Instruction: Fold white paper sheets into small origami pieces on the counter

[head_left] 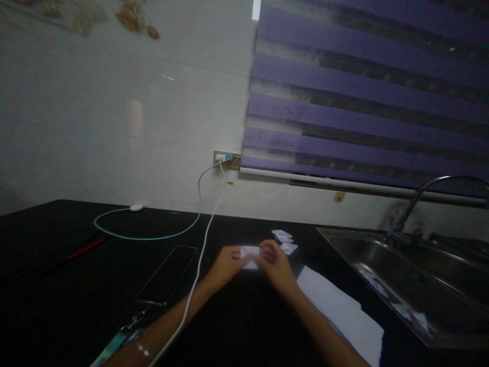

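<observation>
A small folded piece of white paper (250, 251) is held between both hands above the black counter. My left hand (227, 263) pinches its left side, thumb in front and fingers behind. On the right side, my right hand (275, 264) grips it the same way, and the two thumb tips come close together near the middle. Diagonal creases show faintly on its face. Just beyond my right hand lie several folded white paper pieces (289, 248). A stack of white paper sheets (336, 306) rests beside my right forearm.
A steel sink (362, 255) with a curved faucet (410, 206) is at the right. Left of my hands lies a phone (168, 275) with a lanyard (114, 346). A white cable (202, 250) crosses over my left forearm, and a light-blue cable (145, 238) loops across the black counter (95, 285).
</observation>
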A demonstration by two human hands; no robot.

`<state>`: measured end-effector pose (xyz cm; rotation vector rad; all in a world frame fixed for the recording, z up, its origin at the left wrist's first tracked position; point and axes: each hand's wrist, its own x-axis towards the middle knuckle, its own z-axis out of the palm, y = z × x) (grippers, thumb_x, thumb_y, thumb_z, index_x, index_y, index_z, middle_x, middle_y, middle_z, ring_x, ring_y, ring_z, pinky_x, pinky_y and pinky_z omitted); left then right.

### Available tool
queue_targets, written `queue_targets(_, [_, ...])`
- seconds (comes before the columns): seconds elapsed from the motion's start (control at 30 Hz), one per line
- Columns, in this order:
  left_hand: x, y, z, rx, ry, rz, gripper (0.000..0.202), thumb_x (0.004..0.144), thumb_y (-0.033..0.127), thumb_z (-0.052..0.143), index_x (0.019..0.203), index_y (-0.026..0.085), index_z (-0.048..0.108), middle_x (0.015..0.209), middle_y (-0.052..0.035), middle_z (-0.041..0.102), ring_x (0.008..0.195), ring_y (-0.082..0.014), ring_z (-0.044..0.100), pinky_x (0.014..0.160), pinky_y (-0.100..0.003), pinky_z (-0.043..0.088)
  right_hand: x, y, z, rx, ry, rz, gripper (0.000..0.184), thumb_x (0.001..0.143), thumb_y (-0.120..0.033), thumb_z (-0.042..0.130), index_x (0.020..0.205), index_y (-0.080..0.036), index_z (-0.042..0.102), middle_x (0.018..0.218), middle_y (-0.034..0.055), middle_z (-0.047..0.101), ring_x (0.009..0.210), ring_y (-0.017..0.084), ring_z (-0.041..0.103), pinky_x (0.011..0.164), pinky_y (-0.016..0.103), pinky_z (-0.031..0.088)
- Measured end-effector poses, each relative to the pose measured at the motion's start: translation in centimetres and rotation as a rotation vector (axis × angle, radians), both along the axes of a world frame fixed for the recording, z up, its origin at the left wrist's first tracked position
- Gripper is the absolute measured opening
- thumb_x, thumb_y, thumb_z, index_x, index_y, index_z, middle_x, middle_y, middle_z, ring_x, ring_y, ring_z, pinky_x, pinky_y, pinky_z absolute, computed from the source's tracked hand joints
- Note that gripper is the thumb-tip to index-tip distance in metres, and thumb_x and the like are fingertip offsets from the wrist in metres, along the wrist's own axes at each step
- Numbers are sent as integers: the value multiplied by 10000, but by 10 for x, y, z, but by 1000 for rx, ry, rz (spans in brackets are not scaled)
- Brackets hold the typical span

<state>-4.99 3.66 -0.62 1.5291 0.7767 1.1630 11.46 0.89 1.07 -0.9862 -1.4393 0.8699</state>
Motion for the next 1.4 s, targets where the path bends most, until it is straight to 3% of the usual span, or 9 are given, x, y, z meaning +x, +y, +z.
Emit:
queue_targets(0.1, [0, -3, 3, 2, -1, 7, 382, 719, 440, 712, 895, 100, 717, 825, -103, 734, 698, -199, 678, 656, -282, 513, 0, 2, -2, -60, 69, -19, 338, 681, -314, 740, 923, -203, 532, 675, -37, 591, 623, 140, 574, 568, 232, 437])
queue_targets(0.33, [2, -7, 4, 9, 1, 21, 372, 727, 437, 706, 863, 91, 717, 796, -106, 733, 664, -197, 675, 628, -271, 508, 2, -1, 7, -92, -11, -40, 276, 686, -358, 720, 847, -158, 620, 657, 1, 637, 616, 150, 582, 577, 247, 428])
queue_targets(0.5, [3, -6, 4, 13, 1, 7, 386, 712, 433, 714, 900, 96, 719, 847, -114, 732, 729, -214, 680, 658, -277, 505, 2, -1, 6, -77, 52, -69, 280, 646, -346, 749, 791, -174, 583, 561, -35, 587, 525, 133, 543, 514, 233, 408])
queue_targets(0.63, [4, -7, 4, -15, 130, -71, 394, 682, 453, 726, 809, 80, 731, 787, -119, 731, 727, -226, 679, 664, -286, 501, 3, -3, 8, -66, 80, -125, 299, 641, -368, 753, 754, -186, 544, 568, -23, 604, 509, 141, 549, 486, 232, 403])
queue_targets(0.87, [7, -11, 8, -106, 90, -129, 434, 701, 471, 700, 863, 69, 716, 769, -122, 734, 711, -233, 697, 709, -326, 525, -1, -6, 9, -33, 50, -166, 322, 639, -425, 743, 714, -186, 541, 545, -16, 596, 490, 142, 544, 459, 231, 386])
queue_targets(1.13, [9, -12, 10, -101, 141, -90, 397, 647, 431, 751, 829, 79, 725, 738, -106, 731, 735, -241, 685, 712, -307, 501, -10, -14, 17, -63, 80, -192, 343, 630, -455, 741, 701, -204, 518, 535, -9, 601, 429, 154, 546, 403, 249, 401])
queue_targets(1.27, [4, -13, 12, -59, 147, -91, 383, 658, 422, 741, 840, 85, 727, 772, -88, 730, 772, -242, 669, 705, -286, 476, -8, -13, 16, -57, 68, -165, 300, 640, -395, 747, 705, -199, 529, 522, -26, 587, 448, 149, 554, 426, 242, 410])
queue_targets(1.4, [-2, -14, 13, -22, 113, -201, 310, 679, 398, 728, 757, 98, 719, 737, -73, 720, 756, -225, 661, 726, -280, 469, -2, -7, 12, -84, 71, -32, 323, 622, -333, 771, 843, -180, 592, 577, -36, 608, 537, 147, 591, 526, 245, 448])
